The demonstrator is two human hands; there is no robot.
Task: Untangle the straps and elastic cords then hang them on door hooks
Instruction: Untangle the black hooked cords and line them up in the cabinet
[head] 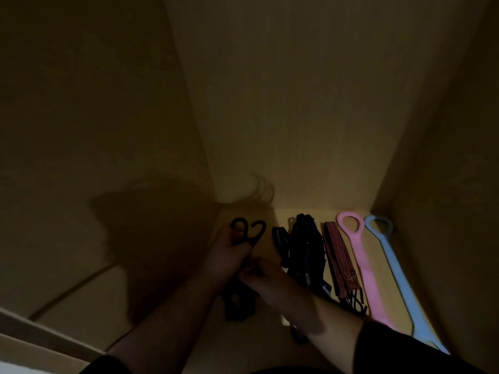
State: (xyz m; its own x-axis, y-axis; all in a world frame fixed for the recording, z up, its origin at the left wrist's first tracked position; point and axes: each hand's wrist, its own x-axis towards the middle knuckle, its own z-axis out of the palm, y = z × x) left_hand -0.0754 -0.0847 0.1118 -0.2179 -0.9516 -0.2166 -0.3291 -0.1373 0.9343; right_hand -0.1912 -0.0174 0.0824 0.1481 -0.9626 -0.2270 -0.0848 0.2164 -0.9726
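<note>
In a dim cupboard, my left hand (pixel 226 252) grips a black elastic cord (pixel 247 233) just below its two hooked ends, which stick up above my fingers. My right hand (pixel 270 282) pinches the same cord lower down, and the rest of it hangs in a dark bundle (pixel 237 306) beneath my hands. To the right, lying in a row on the shelf, are a black strap bundle (pixel 305 247), a red-and-black striped cord (pixel 339 260), a pink strap (pixel 359 265) with a loop end and a blue strap (pixel 397 273) with a loop end.
Tall cupboard walls (pixel 297 103) close in at the back and on the right. An open door panel (pixel 94 130) stands on the left, in shadow. Another black hook (pixel 297 337) lies on the shelf under my right forearm.
</note>
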